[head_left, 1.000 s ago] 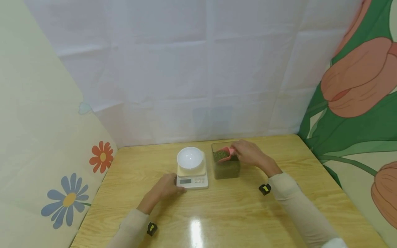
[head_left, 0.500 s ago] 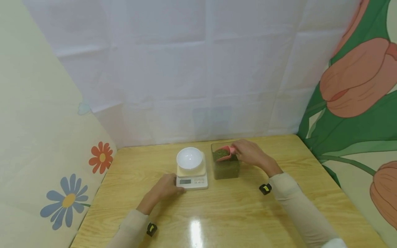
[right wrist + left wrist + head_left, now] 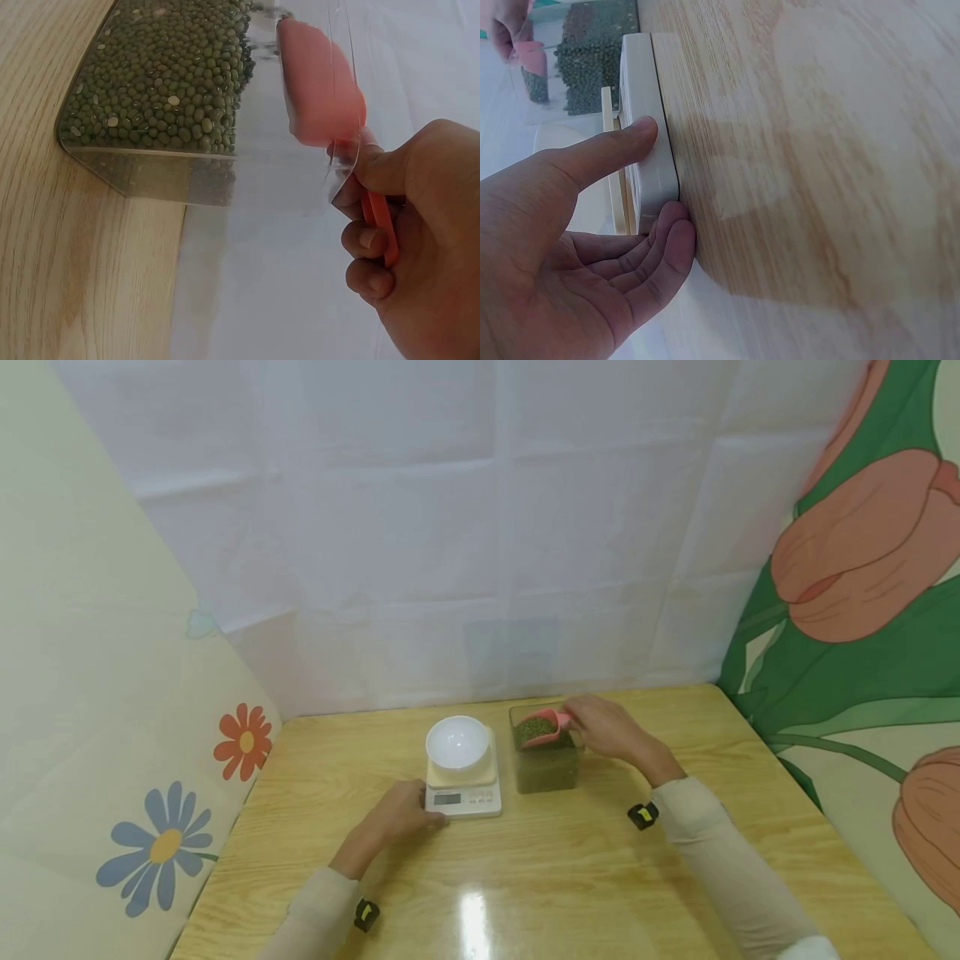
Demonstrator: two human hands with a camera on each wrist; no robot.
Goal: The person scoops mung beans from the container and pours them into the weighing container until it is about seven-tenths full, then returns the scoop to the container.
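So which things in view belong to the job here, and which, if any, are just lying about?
Job: pink scoop, in the right hand; clear container of green beans; white bowl; digital scale under it, gripped by the left hand.
Just setting: wooden table, white backdrop, flower-print sheets, black wrist devices.

Smooth plastic formed the scale (image 3: 463, 788), scoop (image 3: 319, 86) and clear container (image 3: 274, 176), while the bowl (image 3: 457, 746) and wood-grain tabletop (image 3: 562, 877) gleamed glossy.
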